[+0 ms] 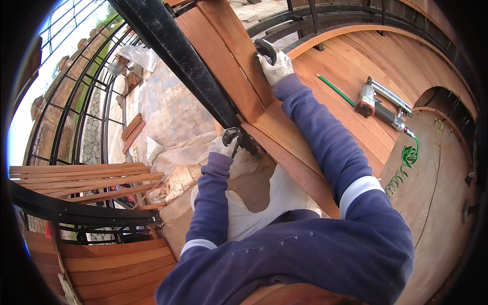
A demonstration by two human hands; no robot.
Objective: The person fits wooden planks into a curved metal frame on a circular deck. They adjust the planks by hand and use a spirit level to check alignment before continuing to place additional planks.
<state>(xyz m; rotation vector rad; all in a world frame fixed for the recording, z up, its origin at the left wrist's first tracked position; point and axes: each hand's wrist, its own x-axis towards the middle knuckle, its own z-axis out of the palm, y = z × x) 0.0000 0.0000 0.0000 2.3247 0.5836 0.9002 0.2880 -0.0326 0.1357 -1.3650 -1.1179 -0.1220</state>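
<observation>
My right hand (274, 63), in a white glove with black fingertips, is curled on an upright reddish wooden board (235, 47) at the top middle. My gloved left hand (226, 142) is closed lower down, beside the foot of a thick black metal beam (173, 66); what its fingers hold is unclear. A narrow plank (290, 162) runs below my hands along the curved slatted surface (351, 66). On that surface lie a green pencil (335, 89) and a nail gun (373, 104) with a coiled green hose (409, 155).
Loose wooden strips (86, 178) rest across a curved black frame (86, 208) at the left, above another slatted surface (112, 262). A barred metal framework (81, 96) stands behind. Plastic sheeting (137, 56) and small board piles (132, 132) lie on the lower floor.
</observation>
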